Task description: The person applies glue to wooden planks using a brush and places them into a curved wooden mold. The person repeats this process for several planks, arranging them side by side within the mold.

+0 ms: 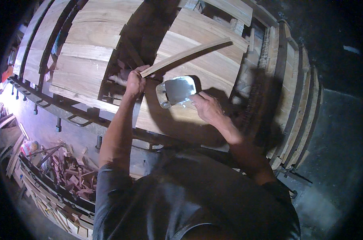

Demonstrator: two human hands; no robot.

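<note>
Evidently, the left hand (136, 81) is holding a long, narrow, pale wooden strip (185, 57) near its lower-left end, its fingers folding closed and pinching the wood against the thumb. The strip is slanting up to the right above a panel of pale, side-by-side wooden boards (201, 66), and its shadow is falling on them. The right hand (208, 108) is gripping the right edge of a silvery-grey, round-cornered metallic-looking container (180, 90), the fingers bending together there; glare is obscuring its contents. The container is sitting below the strip in view, between the two hands, over the same boards.

As to the surface, a second panel of pale wooden boards (89, 52) is lying to the left, beyond a dark gap. A long, dark metal rail (91, 118) is running along the near edge, with dark upright bolts (58, 125) hanging beneath it.

As to the room, long brown timber pieces and dark bars (289, 96) are standing side by side at the right, and a smooth grey floor (337, 120) is extending past them into shadow. At the lower left, a heap of reddish-brown wood offcuts (71, 174) is lying near the rail, while strong white light is flooding the far left edge
</note>
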